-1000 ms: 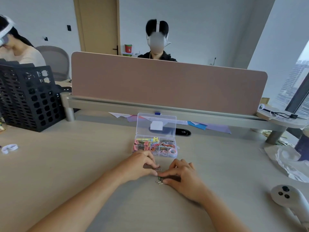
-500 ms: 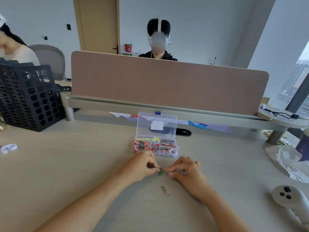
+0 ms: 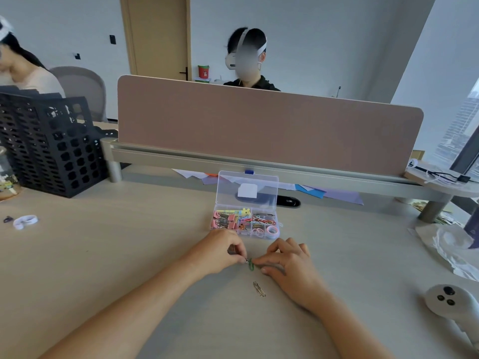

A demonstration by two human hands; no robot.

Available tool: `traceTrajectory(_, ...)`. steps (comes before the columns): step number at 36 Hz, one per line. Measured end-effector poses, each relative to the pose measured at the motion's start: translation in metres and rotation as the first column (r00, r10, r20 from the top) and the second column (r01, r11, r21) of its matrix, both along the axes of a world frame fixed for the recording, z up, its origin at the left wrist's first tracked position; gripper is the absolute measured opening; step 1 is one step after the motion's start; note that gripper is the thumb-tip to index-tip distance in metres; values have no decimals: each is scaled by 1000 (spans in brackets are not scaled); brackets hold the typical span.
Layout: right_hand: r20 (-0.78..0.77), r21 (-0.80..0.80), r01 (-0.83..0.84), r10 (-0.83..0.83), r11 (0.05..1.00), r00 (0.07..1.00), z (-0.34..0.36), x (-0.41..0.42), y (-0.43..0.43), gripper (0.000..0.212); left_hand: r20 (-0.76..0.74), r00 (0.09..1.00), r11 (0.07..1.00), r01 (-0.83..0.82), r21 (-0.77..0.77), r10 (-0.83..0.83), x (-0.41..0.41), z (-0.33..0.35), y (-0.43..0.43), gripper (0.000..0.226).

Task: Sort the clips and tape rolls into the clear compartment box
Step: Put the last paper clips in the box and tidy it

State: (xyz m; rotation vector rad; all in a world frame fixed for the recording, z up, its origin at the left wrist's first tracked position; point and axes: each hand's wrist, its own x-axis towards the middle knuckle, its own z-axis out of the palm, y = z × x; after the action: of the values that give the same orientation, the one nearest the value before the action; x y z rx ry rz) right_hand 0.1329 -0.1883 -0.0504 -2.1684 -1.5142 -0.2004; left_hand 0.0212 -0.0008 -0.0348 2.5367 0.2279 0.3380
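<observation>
While left hand and right hand pinch the green clip, it looks light, slippery | hold its ends | box at 12 o'clock

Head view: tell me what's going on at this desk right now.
A person is sorting stationery. Their left grip and right grip, both bare hands, pinch a small green wire paper clip between them over the pale desk. A silver wire paper clip lies loose nearer the person. Beyond the hands, the clear plastic compartment box stands open, holding pink binder clips, coloured paper clips and pink tape rolls. A white tape roll lies far left on the desk, not yet sorted.
</observation>
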Motion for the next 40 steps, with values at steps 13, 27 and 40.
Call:
traceTrajectory(13, -91, -41, 55, -59, 998, 994, 8, 3, -5, 11, -201, 979, 999, -26, -39, 18, 2, 10, -9, 3)
traceTrajectory(27, -341, -123, 253, -280, 960, 897, 16, -37, -7, 16, -248, 969, 995, 13, 103, 13, -22, 11, -29, 3)
traceTrajectory(40, -477, -22, 247, -227, 969, 849, 14, -57, -18, 27, -186, 983, 989, 35, 146, -7, -26, 3, -30, 4)
